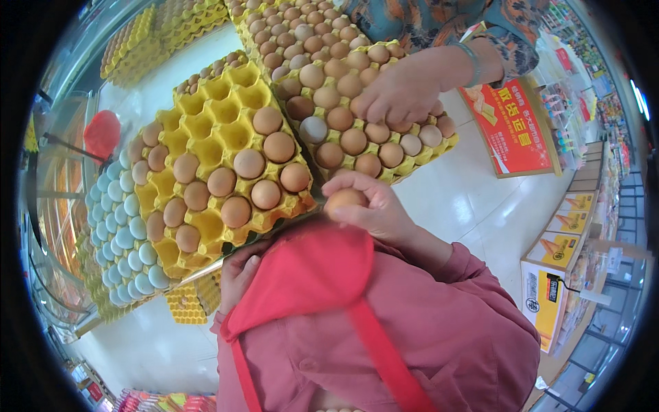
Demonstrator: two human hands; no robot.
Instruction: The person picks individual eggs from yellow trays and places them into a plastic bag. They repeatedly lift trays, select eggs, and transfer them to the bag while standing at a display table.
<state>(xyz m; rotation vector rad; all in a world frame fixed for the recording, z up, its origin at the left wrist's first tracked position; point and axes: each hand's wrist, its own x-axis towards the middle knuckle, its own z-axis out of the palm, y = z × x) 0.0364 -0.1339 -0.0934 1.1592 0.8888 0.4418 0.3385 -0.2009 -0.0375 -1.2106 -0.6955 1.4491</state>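
Between the thumb and fingers of my right hand (378, 206) is a brown egg (346, 202), just off the near edge of a fuller yellow egg tray (425, 157). My left hand (241, 275) rests low by the near edge of the partly filled yellow egg tray (198, 126); its fingertips are partly hidden by the red apron (309, 273), so I cannot tell if it grips anything. Brown eggs fill the near cups of that tray, and several far cups are bare. A pale egg (313, 129) sits among brown ones in the fuller tray.
Another person's hand (406, 92) reaches over the fuller tray from the far side. Pale blue eggs (124, 238) stand in trays at the left. Stacked egg trays (154, 41) are at the far left. A red printed box (507, 126) and snack cartons (558, 252) stand at the right.
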